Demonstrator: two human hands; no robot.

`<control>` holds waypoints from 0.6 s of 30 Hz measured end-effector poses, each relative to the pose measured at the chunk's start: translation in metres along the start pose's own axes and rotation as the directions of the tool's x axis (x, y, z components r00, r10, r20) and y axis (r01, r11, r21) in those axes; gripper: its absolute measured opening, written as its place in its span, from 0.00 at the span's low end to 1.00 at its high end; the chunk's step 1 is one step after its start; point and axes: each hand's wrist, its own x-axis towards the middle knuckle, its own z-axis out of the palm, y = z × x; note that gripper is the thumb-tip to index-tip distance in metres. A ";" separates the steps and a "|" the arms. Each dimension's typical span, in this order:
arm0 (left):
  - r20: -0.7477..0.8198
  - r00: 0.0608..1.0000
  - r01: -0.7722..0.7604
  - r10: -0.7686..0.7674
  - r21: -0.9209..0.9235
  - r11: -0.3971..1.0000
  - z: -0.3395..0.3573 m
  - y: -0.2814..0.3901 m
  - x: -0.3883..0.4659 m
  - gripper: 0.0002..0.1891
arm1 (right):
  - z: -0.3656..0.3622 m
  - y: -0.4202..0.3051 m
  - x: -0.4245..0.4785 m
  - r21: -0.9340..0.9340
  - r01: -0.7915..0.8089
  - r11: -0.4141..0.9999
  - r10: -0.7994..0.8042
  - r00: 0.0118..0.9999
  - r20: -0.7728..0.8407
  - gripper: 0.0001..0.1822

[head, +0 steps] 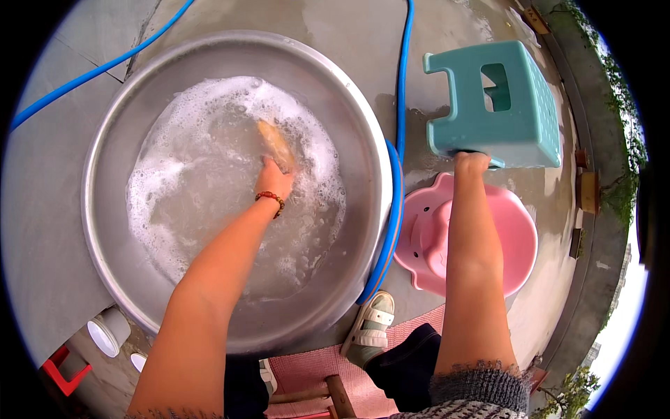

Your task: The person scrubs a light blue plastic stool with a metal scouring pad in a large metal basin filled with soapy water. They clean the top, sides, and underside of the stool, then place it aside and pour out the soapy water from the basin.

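A wide metal basin (361, 152) before me holds cloudy water with a ring of white suds (157, 173). My left hand (275, 178), a bead bracelet on its wrist, reaches into the water there. It grips an oblong yellow-orange thing (273, 137), partly under water and too blurred to name. Off to the right, my right hand (471, 161) holds a teal plastic step stool (471, 99) by its near edge. The fingers are largely hidden behind that edge. The stool's seat, dotted with raised spots, faces right, and its legs point towards the basin.
A pink pig-faced plastic tub (515, 230) sits below my right forearm. Blue hose (393, 220) runs along the basin's right side. A white bucket (110, 330) and a red plastic piece (67, 372) lie lower left. My sandalled foot (372, 324) rests near a pink mat (309, 369).
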 end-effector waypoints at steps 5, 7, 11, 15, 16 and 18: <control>0.063 0.974 -0.220 0.216 0.073 0.973 -0.007 -0.022 0.005 0.37 | -0.016 0.017 0.008 -0.121 0.083 0.989 -0.114 0.953 -0.280 0.26; -0.121 0.897 -0.420 0.425 0.061 0.905 -0.018 -0.068 0.031 0.33 | -0.021 0.032 0.018 -0.223 0.073 0.972 -0.134 0.954 -0.270 0.27; -0.180 0.955 -0.195 0.235 0.216 0.957 -0.061 -0.047 0.025 0.24 | -0.053 0.035 0.039 -0.256 -0.012 0.967 -0.042 0.979 -0.202 0.26; -0.022 0.987 -0.144 0.159 0.315 0.938 -0.070 -0.067 0.006 0.22 | -0.058 0.032 0.025 -0.291 -0.293 0.911 0.248 0.952 -0.181 0.23; -0.006 0.983 -0.172 0.182 0.303 0.937 -0.083 -0.075 0.002 0.22 | -0.055 0.032 0.001 -0.417 -0.259 0.871 0.225 0.966 -0.131 0.24; -0.105 0.940 -0.285 0.325 0.281 0.916 -0.112 -0.108 0.006 0.21 | -0.046 0.035 -0.063 -0.633 -0.157 0.758 0.206 0.978 0.004 0.25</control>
